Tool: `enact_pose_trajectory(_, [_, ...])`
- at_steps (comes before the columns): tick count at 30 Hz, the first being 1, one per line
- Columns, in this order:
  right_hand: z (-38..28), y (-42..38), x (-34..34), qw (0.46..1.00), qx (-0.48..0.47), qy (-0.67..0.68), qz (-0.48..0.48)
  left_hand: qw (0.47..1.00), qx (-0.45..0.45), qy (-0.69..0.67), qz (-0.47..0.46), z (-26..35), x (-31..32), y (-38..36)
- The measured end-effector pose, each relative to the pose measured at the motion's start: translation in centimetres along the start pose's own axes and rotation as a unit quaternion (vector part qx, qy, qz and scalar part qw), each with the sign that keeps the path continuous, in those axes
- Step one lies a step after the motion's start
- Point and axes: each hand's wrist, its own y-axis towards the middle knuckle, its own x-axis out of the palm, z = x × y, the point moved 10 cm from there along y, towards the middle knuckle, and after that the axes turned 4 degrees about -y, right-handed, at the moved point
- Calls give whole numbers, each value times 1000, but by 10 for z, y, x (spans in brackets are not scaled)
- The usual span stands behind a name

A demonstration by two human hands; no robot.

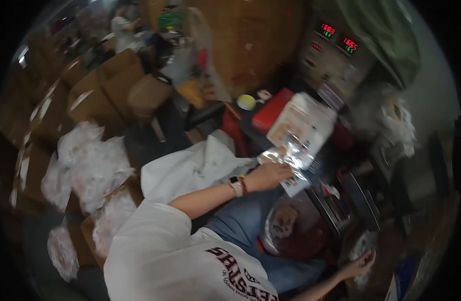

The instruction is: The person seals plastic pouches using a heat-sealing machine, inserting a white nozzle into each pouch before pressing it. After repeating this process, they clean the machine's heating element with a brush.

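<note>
My left hand (271, 175), with a watch and a red bracelet at the wrist, reaches across above my lap. Its fingers are closed on a shiny printed plastic pouch (297, 159), blurred by motion. Just beyond lies a stack of white printed pouches (311, 123) on a red box (274, 111). My right hand (360, 265) is low on the right, fingers curled; what they hold, if anything, is too blurred to make out. Close to it is some crinkled clear plastic (362, 243). A clear bag with a printed design (283, 220) lies by my legs.
A machine panel (336, 47) with red and green digits stands at the upper right. A dark metal bar (358, 200) juts out near my right hand. Cardboard boxes (102, 95) and filled clear bags (92, 165) crowd the left. A person (124, 30) is in the background.
</note>
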Motion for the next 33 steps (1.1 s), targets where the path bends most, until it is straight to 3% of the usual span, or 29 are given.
enact_pose_trajectory(1, [-9, -26, -9, 987, 22, 150, 59, 999, 25, -12, 34, 7, -11, 3])
enact_pose_trajectory(2, [-26, -51, -6, 964, -25, 263, 33, 999, -10, -26, 19, 8, -14, 5])
enact_pose_trajectory(3, [-34, -81, 10, 936, 65, 346, -32, 998, -47, -29, 3, 7, -17, 8])
enact_pose_trajectory(4, [-63, -109, 22, 904, 76, 402, -127, 999, -30, -43, -10, 19, -16, 9])
enact_pose_trajectory(5, [-88, -135, 34, 857, 85, 458, -222, 988, -123, -91, -6, 11, -15, 5])
enact_pose_trajectory(6, [-97, -147, 31, 841, 77, 482, -232, 967, -216, -133, -7, 4, -11, 0])
enact_pose_trajectory(7, [-109, -154, 27, 824, 66, 507, -244, 969, -204, -137, -20, 21, -10, 5])
enact_pose_trajectory(8, [-111, -145, 15, 814, 86, 543, -188, 968, -170, -182, 15, 43, -19, 12])
enact_pose_trajectory(9, [-113, -136, 12, 816, 94, 541, -181, 963, -140, -226, 51, 59, -27, 13])
enact_pose_trajectory(11, [-139, -112, -19, 861, -75, 490, -113, 973, -99, -207, 32, 86, -24, 14])
enact_pose_trajectory(12, [-153, -107, -17, 889, -106, 422, -142, 978, -66, -198, 8, 106, -24, 20])
enact_pose_trajectory(13, [-154, -103, -14, 891, -104, 419, -142, 981, -33, -189, -16, 123, -23, 22])
enact_pose_trajectory(15, [-173, -106, -6, 864, -206, 412, -204, 977, -29, -209, -42, 132, -17, 20])
enact_pose_trajectory(17, [-176, -95, -11, 856, -188, 432, -216, 950, -18, -305, -67, 138, -16, 20])
enact_pose_trajectory(19, [-180, -97, -14, 806, -202, 494, -255, 913, -52, -388, -117, 137, -6, 21])
enact_pose_trajectory(21, [-158, -109, 15, 821, -117, 465, -310, 872, -135, -441, -164, 127, 27, 8])
enact_pose_trajectory(22, [-151, -110, 20, 834, -103, 449, -305, 861, -130, -457, -180, 130, 42, 1])
enact_pose_trajectory(24, [-123, -114, 48, 890, 8, 294, -347, 736, -346, -514, -271, 108, 100, -38])
enact_pose_trajectory(25, [-116, -109, 45, 894, 15, 289, -341, 720, -338, -566, -219, 108, 114, -39])
enact_pose_trajectory(26, [-109, -96, 33, 906, 14, 303, -295, 718, -335, -567, -225, 109, 119, -33])
enact_pose_trajectory(28, [-95, -70, 5, 915, 56, 337, -215, 662, -419, -570, -245, 100, 134, -30])
enact_pose_trajectory(31, [-59, -39, -19, 961, 41, 222, -161, 594, -458, -636, -182, 101, 132, 15])
enact_pose_trajectory(33, [-46, -18, -17, 979, 35, 135, -149, 575, -456, -654, -185, 94, 142, 32])
